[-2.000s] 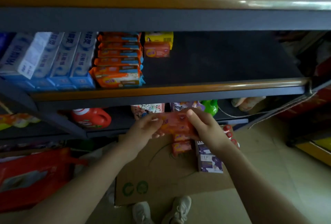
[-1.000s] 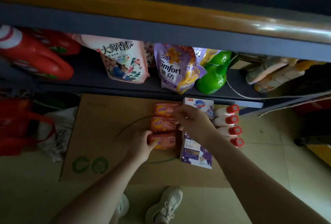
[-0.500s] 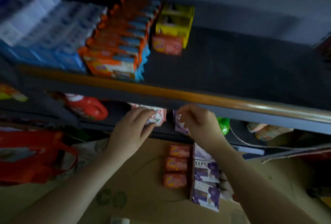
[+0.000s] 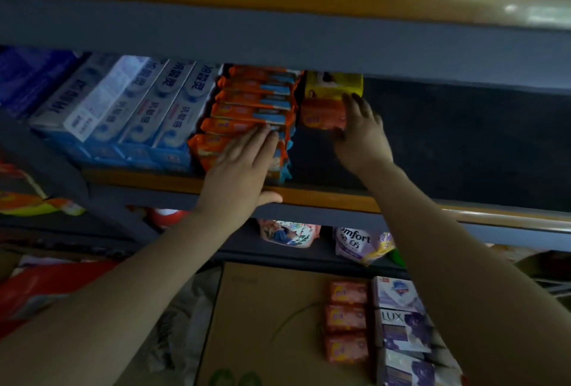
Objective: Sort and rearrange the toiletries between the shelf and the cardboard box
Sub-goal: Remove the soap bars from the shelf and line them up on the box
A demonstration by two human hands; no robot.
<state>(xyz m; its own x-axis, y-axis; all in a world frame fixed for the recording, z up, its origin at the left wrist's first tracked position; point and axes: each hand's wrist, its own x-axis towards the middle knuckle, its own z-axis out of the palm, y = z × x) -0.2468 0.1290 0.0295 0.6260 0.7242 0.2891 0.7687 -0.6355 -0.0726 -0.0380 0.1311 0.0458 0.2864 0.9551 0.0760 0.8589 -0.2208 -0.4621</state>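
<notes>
An orange soap bar (image 4: 318, 113) lies deep on the middle shelf (image 4: 324, 197), in front of a yellow box (image 4: 333, 84). My right hand (image 4: 360, 135) reaches in and closes thumb and fingers around the bar's right end. My left hand (image 4: 244, 166) lies flat, fingers apart, on a stack of orange-and-blue packs (image 4: 256, 107) at the shelf's front. Below, a cardboard box (image 4: 262, 324) on the floor carries three more orange soap bars (image 4: 347, 320) in a column, beside purple-and-white soap boxes (image 4: 398, 324).
White-and-blue toothpaste boxes (image 4: 139, 104) fill the shelf's left side; its right side is bare dark surface. The upper shelf's edge (image 4: 278, 24) hangs low over my hands. Refill pouches (image 4: 358, 243) stand on the lower shelf. A red bag (image 4: 46, 286) lies at the left.
My view has tilted up from the cardboard box to the middle shelf. Both hands rose from below the shelf edge: the left onto the orange packs, the right onto the orange soap bar.
</notes>
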